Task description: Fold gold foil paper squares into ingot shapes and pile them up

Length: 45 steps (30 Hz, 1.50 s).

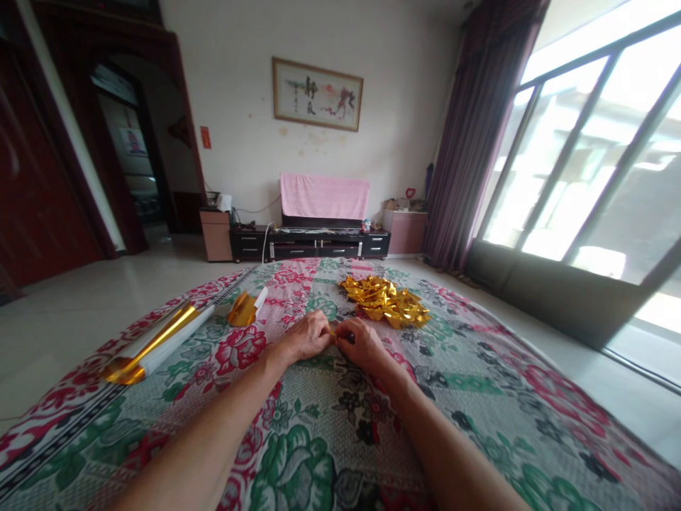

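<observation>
My left hand [311, 335] and my right hand [362, 343] meet over the middle of the flowered cloth, fingers pinched together. Between their fingertips shows a small bit of gold foil paper [333, 331], mostly hidden by the fingers. Just beyond my right hand lies a pile of folded gold foil pieces [386, 301]. To the left of my left hand rests a smaller curled sheet of gold foil [243, 309] with a white underside. Farther left is a larger, partly rolled gold foil sheet [159, 344], its white back showing.
The patterned cloth [298, 461] covers the broad surface before me. Beyond it, a low black cabinet [301, 250] stands against the wall, with a pink towel [324, 195] draped above it. A dark curtain [468, 142] and windows are at the right; a doorway is at the left.
</observation>
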Available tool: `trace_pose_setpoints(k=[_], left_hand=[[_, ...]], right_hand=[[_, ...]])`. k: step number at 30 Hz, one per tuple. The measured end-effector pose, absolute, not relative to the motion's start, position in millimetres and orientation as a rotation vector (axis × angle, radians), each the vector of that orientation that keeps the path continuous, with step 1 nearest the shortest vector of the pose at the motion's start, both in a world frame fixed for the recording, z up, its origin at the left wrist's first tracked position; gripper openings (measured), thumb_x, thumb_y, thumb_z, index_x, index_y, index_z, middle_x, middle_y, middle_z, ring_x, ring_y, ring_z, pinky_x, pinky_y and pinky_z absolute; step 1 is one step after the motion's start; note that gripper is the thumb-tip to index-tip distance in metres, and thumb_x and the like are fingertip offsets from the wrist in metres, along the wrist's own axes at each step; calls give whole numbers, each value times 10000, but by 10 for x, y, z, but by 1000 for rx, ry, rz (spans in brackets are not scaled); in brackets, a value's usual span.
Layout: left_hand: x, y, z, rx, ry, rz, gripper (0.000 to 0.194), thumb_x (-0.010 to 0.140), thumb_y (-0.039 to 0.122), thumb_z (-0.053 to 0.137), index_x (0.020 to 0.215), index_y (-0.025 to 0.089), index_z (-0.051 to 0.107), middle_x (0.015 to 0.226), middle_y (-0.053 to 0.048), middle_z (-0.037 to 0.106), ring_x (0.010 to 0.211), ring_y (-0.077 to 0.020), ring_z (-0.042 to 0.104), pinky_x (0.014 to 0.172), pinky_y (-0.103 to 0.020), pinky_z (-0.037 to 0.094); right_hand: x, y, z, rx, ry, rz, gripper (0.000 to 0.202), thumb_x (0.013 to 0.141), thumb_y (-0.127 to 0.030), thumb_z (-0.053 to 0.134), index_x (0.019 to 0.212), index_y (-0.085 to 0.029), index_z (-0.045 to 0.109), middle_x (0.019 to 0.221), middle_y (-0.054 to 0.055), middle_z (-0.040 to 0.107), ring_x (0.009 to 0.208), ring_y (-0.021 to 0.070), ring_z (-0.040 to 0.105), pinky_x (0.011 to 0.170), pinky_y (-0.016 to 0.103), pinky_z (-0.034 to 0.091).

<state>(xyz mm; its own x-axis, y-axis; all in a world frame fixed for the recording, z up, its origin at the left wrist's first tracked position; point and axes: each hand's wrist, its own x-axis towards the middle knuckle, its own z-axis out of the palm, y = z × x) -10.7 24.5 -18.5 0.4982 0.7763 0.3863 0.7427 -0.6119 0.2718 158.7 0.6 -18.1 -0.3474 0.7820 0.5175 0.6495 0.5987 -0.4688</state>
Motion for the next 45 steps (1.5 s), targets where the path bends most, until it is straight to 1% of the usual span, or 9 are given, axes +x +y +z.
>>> trace_pose_setpoints(k=[5,18,29,35,40,45], left_hand=[[-85,224,-175,2679,1375,741,136,745,197,490,644,160,574,746,-33,535,764,-144,522,708,-241,410],[-78,221,-174,2656,1397,751,142,740,197,498,631,158,580,730,-35,535,746,-143,519,692,-241,410],[-69,246,-190,2625,1435,733,136,729,206,505,624,162,579,743,-35,538,745,-144,525,689,-242,415],[-74,253,-195,2628,1430,732,123,723,203,518,628,163,586,736,-30,534,740,-138,520,684,-232,419],[-76,240,-175,2616,1420,743,172,751,235,508,622,160,592,736,-35,541,729,-135,528,670,-229,419],[-97,247,-163,2538,1418,773,101,708,219,559,655,157,619,768,-33,560,745,-135,544,673,-219,422]], right_hand=[[1592,16,-193,-1115,-2103,234,169,651,-43,530,735,-162,616,726,20,602,704,133,534,654,225,394],[1589,-3,-170,-1088,-2103,252,186,636,-26,509,700,-170,607,700,10,590,686,131,523,657,224,392],[1577,-18,-166,-1138,-2097,225,200,635,-21,506,715,-169,614,722,16,602,701,134,534,665,227,397],[1541,-14,-189,-1177,-2047,229,96,685,-108,560,716,-170,625,718,22,594,692,134,536,640,228,401],[1517,39,-241,-1156,-2064,253,147,681,-82,552,747,-175,645,754,32,601,738,144,539,692,244,416],[1522,83,-285,-1208,-2026,253,137,678,-117,569,791,-149,639,771,42,592,717,140,538,672,240,420]])
